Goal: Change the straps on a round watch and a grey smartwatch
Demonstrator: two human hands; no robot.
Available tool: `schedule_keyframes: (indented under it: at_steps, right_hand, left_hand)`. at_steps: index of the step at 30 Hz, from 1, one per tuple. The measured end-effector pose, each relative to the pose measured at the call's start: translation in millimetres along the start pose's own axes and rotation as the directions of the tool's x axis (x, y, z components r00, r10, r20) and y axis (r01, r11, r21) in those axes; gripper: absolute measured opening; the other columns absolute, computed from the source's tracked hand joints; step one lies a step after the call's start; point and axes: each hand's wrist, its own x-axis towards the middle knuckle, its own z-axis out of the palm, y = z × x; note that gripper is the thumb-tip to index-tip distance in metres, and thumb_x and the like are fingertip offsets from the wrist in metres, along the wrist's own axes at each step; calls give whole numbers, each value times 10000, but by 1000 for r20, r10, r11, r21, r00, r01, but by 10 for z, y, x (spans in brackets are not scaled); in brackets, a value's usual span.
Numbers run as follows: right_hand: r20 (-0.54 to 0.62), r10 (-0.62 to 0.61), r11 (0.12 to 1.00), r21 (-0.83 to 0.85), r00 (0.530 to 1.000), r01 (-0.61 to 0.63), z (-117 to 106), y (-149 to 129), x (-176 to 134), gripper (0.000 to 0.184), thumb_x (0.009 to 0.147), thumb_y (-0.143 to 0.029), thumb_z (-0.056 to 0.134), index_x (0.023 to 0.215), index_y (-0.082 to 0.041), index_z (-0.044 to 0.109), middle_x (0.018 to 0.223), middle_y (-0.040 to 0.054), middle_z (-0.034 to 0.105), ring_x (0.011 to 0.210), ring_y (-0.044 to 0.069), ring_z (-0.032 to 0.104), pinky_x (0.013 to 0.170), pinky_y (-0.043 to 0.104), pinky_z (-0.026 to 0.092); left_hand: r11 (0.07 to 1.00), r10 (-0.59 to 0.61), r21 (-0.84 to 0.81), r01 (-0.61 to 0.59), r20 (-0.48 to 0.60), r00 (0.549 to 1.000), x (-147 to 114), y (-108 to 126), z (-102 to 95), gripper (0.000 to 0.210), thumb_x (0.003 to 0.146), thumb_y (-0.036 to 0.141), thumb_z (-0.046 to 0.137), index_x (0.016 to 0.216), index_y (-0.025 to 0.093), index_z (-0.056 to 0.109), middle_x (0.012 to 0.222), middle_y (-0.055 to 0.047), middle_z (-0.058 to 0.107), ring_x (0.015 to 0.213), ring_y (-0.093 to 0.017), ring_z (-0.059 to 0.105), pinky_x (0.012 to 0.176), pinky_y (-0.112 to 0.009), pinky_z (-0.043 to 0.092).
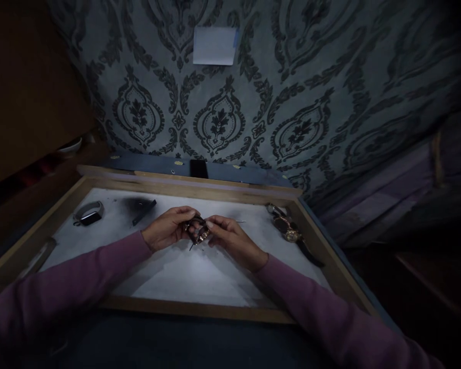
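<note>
Over the middle of a shallow wooden tray (200, 306) with a white lining, both hands grip one wristwatch (202, 236) with a dark strap and a shiny, gold-toned case. My left hand (172, 225) is closed on its left side, thumb on top. Pinching the strap from the right is my right hand (230, 236). A thin dark piece (192, 247) sticks out below the watch; I cannot make out what it is. Just past my right hand, a slim metal tool (241, 221) lies on the lining, partly hidden.
At the tray's left lie a smartwatch (90, 216) and a dark flat bar (144, 212). Several watches (290, 230) rest along the right side. A phone-like black object (198, 168) sits behind the far rim. A white card (215, 46) hangs on the patterned wall.
</note>
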Motion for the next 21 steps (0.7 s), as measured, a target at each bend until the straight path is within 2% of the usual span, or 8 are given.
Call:
schedule_keyframes:
  at_steps: [2, 9, 15, 21]
  right_hand:
    - [-12, -1, 999, 39, 1000, 1, -4, -6, -9, 324, 775, -420, 737, 965, -173, 649, 854, 30, 686, 742, 129, 632, 592, 220, 484]
    - [13, -36, 995, 94, 999, 34, 20, -8, -42, 434, 764, -332, 752, 1150, -220, 589, 812, -4, 668, 727, 124, 634, 602, 220, 492]
    - [40, -77, 994, 79, 996, 73, 40, -6, -70, 371, 769, -347, 754, 1093, -209, 637, 832, 10, 671, 731, 122, 632, 622, 229, 505]
    - [47, -133, 990, 54, 990, 130, 70, -4, -98, 339, 765, -360, 756, 1056, -209, 672, 833, 22, 681, 731, 136, 620, 633, 260, 518]
  left_hand:
    - [999, -12, -32, 11, -27, 1000, 19, -7, -15, 64, 885, 161, 612, 880, 100, 630, 678, -42, 640, 543, -102, 577, 545, -216, 519]
    - [998, -45, -37, 44, -50, 998, 59, -26, -70, 188, 934, 148, 522, 807, 71, 638, 682, -70, 638, 564, -117, 591, 591, -247, 547]
    - [997, -63, -42, 60, -74, 995, 60, -52, -87, 208, 938, 126, 488, 784, 86, 622, 669, -61, 622, 564, -118, 583, 607, -259, 549]
    - [997, -67, -42, 65, -69, 995, 37, -72, -61, 167, 897, 120, 550, 755, 91, 632, 682, -60, 627, 556, -121, 582, 601, -262, 554]
